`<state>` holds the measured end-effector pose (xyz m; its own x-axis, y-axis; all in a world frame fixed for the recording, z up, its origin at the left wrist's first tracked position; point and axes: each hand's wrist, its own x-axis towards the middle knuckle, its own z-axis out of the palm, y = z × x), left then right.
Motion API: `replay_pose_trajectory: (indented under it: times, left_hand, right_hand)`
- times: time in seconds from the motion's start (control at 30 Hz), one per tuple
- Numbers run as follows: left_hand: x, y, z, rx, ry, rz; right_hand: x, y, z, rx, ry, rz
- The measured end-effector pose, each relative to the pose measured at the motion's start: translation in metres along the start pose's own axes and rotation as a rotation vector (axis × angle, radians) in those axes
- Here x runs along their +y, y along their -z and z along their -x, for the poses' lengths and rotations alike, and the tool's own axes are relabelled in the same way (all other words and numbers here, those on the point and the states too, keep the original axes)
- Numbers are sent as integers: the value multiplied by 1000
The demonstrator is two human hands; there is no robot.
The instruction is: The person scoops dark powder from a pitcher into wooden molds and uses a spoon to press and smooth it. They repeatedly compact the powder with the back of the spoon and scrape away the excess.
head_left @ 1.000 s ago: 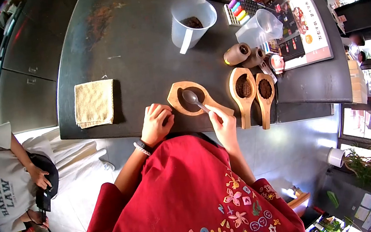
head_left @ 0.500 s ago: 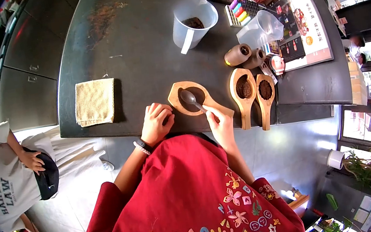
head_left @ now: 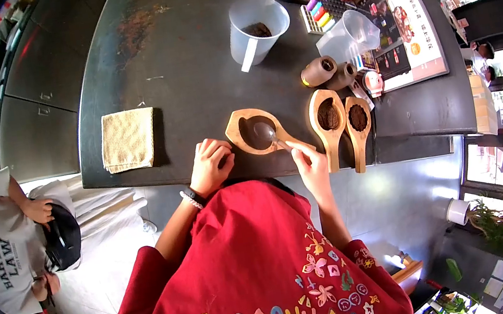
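My right hand [head_left: 313, 166] pinches the handle of a metal spoon [head_left: 266, 132]. The spoon's bowl lies in the dark hollow of a wooden mould [head_left: 236, 128] near the table's front edge, and the mould's handle points toward my right hand. My left hand [head_left: 210, 165] rests at the table edge just left of that mould, its fingers curled in with nothing seen in them. Right of my right hand lie two more wooden moulds, a leaf-shaped one [head_left: 314, 113] and a narrower one [head_left: 357, 142], both with dark brown stuff in their hollows.
A clear pitcher [head_left: 244, 52] holding dark crumbs stands farther back. Two brown jars [head_left: 319, 73], another clear pitcher [head_left: 347, 37], coloured markers [head_left: 321, 15] and a printed menu [head_left: 416, 24] sit back right. A folded beige cloth [head_left: 128, 139] lies left. A person [head_left: 25, 240] stands at left.
My right hand has shifted right and slightly down, drawing the spoon's bowl toward the right side of the mould's hollow. My left hand stays put.
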<state>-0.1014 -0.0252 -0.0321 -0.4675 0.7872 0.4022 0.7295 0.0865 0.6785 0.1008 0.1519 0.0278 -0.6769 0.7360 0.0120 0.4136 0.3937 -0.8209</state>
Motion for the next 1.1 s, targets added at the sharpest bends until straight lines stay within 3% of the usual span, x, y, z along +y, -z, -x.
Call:
replay_pose_trajectory:
  times: [0.07, 0.17, 0.23, 0.37, 0.5, 0.7, 0.83, 0.93, 1.1]
  left_hand:
    - [1, 0, 0, 3, 0, -9]
    - [4, -1, -2, 14, -6, -19]
    - [5, -1, 0, 26, -3, -21]
    - [9, -4, 2, 44, -13, -24]
    - [53, -10, -24, -87, -206, -65]
    - [96, -72, -68, -316, -473, -262]
    - [102, -109, -74, -463, -521, -527]
    - [106, -109, -77, -518, -501, -446]
    - [109, -101, -65, -548, -669, -402]
  right_hand:
    - [-4, -2, -6, -7, -56, -45]
    - [8, -15, -10, 53, 130, -40]
    - [15, -15, -6, 41, 120, -73]
    - [29, 11, 7, -12, -98, -187]
    - [40, 51, 22, 21, -324, -510]
    - [79, 85, 46, 377, -390, -631]
    - [97, 106, 65, 385, -412, -660]
    - [112, 117, 76, 363, -395, -691]
    - [129, 130, 81, 323, -364, -706]
